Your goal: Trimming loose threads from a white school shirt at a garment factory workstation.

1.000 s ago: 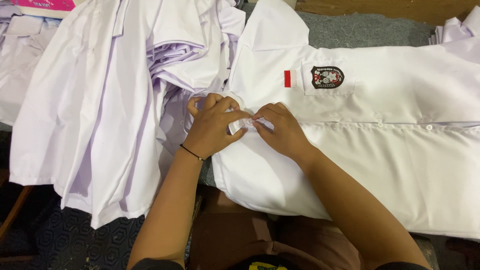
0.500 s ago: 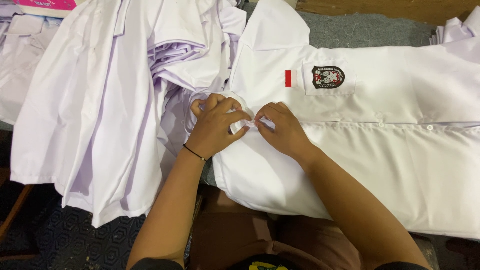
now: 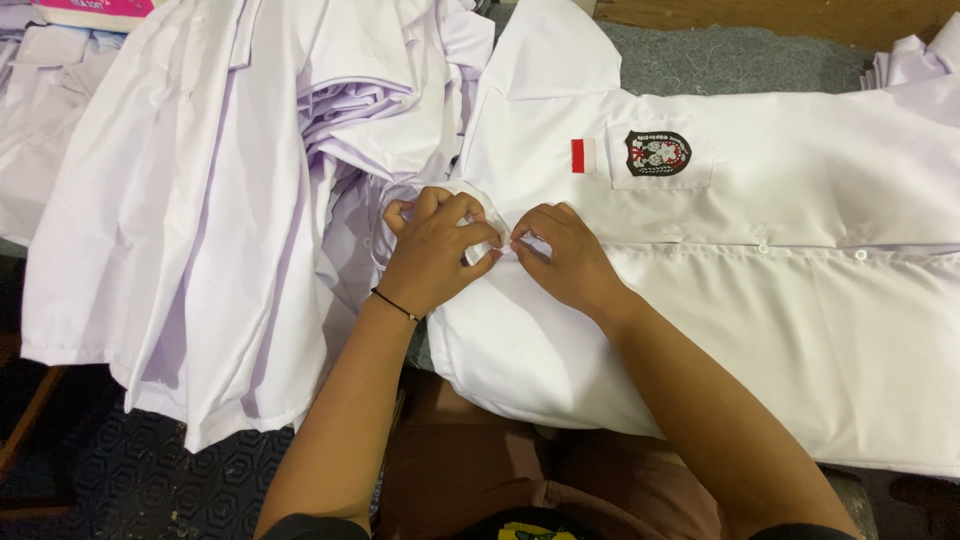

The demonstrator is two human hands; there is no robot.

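A white shirt [image 3: 760,300] lies flat across the grey table, collar toward the left, with a small red-and-white patch [image 3: 582,156] and a dark crest badge [image 3: 657,153] on its chest pocket. My left hand [image 3: 432,250] pinches the shirt's front edge near the collar, a thin black band on its wrist. My right hand [image 3: 560,258] pinches the same edge right beside it; the fingertips of both hands nearly touch. What is between the fingertips is hidden by fabric folds.
A heap of white shirts [image 3: 230,180] drapes over the table's left side and hangs past its front edge. More white cloth [image 3: 915,60] sits at the far right. A pink item [image 3: 95,10] lies at the top left. Dark patterned floor [image 3: 150,490] lies below.
Both hands stay at the shirt's front edge near the collar; the fingers have shifted slightly, drawing a little closer together. The shirt has not moved.
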